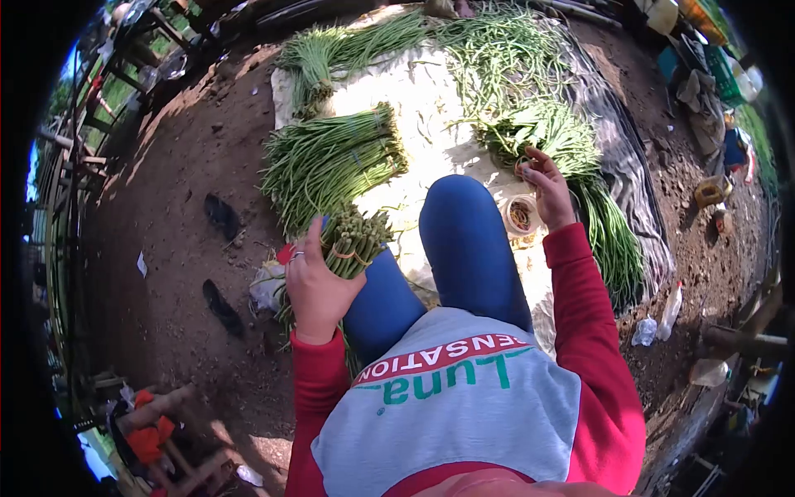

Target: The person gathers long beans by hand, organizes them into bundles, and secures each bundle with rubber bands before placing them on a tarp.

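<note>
My left hand (313,286) is wrapped round the side of a bundle of long green beans (356,236), whose cut ends point up by my left thigh. A tan rubber band (344,253) circles that bundle near its ends. To the right of my knee, my right hand (548,189) is raised with thumb and fingers pinched on what looks like a small rubber band (522,166). Just below it stands a white tub (520,217) holding many rubber bands. Tied bundles of long beans (339,157) lie beyond my left hand.
Loose long beans (505,54) cover the far right of a pale sheet (426,87). More beans (609,240) hang over a dark cloth (633,178). Sandals (221,217) lie on the dirt at left. Plastic bottles (671,311) lie at right.
</note>
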A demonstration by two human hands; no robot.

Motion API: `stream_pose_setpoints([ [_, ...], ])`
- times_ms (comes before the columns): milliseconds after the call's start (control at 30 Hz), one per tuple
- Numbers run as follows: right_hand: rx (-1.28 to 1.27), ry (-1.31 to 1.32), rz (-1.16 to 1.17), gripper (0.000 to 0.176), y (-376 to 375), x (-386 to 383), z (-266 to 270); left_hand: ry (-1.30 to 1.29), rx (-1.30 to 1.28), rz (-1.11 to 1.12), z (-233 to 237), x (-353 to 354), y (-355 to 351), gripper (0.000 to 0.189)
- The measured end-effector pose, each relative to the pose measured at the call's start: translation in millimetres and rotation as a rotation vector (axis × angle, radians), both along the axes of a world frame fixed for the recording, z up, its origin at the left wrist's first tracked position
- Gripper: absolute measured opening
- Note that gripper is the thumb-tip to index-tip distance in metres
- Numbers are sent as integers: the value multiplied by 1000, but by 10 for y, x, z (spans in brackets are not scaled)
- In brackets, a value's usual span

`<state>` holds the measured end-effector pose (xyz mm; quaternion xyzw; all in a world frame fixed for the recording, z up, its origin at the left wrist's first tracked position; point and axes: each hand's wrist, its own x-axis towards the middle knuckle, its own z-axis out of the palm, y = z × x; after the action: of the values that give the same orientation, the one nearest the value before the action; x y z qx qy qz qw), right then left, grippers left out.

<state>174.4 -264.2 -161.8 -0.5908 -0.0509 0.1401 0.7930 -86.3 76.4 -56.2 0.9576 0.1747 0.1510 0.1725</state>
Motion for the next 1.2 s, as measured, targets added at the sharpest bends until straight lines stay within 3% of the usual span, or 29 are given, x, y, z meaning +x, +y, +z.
stream_pose_setpoints([
  [133, 411, 61, 342, 75, 848, -206, 917, -12, -20, 42, 59, -30, -7, 100],
  [300, 55, -299, 919, 88, 1568, -744, 1881, 19, 21, 66, 108, -81, -38, 95],
  [367, 29, -767, 1152, 106, 1908, -937, 1957, -59, 35, 18, 30, -97, -8, 93],
  [400, -212, -1163, 1089, 119, 2023, -1058, 2032, -136, 41, -50, 41, -96, -5, 92],
  [467, -488, -1400, 1089, 128, 2273, -1201, 1983, -57, -24, -70, 75, -134, -6, 89],
  [533, -725, -1405, 1106, 131, 2526, -1124, 1726, -182, 76, 17, -19, -247, -42, 89],
  [567, -839, -1149, 1323, 132, 2603, -1038, 1775, -105, 37, 41, 2, -298, -45, 86],
  [667, -846, -1030, 1470, 135, 2696, -1067, 1795, -62, 107, -49, 1, -323, 21, 87],
  [733, -862, -1066, 1457, 130, 2576, -1216, 1822, -51, 117, -48, 15, -278, 62, 88],
  [800, -757, -1668, 1030, 121, 2325, -1387, 1777, -42, 135, -53, 34, -289, 118, 88],
  [833, -657, -1655, 931, 101, 2185, -1382, 1718, -63, 106, -32, 39, -336, 146, 86],
  [867, -655, -1654, 934, 101, 2083, -1269, 1642, -83, 75, -9, 40, -381, 162, 84],
  [933, -788, -1399, 860, 85, 1932, -1025, 1428, -110, 55, 1, 165, -419, 146, 79],
  [1000, -785, -1220, 846, 74, 2014, -863, 875, -121, 7, -43, 159, -468, 174, 76],
  [1067, -736, -823, 1126, 54, 2163, -878, 472, -114, -16, -63, 121, -430, 203, 78],
  [1133, -581, -428, 1382, 26, 2098, -1019, 258, -125, -233, 40, 67, -431, 263, 79],
  [1200, -380, -293, 1452, 12, 1860, -1166, 251, -158, -259, 53, 94, -392, 245, 86],
])
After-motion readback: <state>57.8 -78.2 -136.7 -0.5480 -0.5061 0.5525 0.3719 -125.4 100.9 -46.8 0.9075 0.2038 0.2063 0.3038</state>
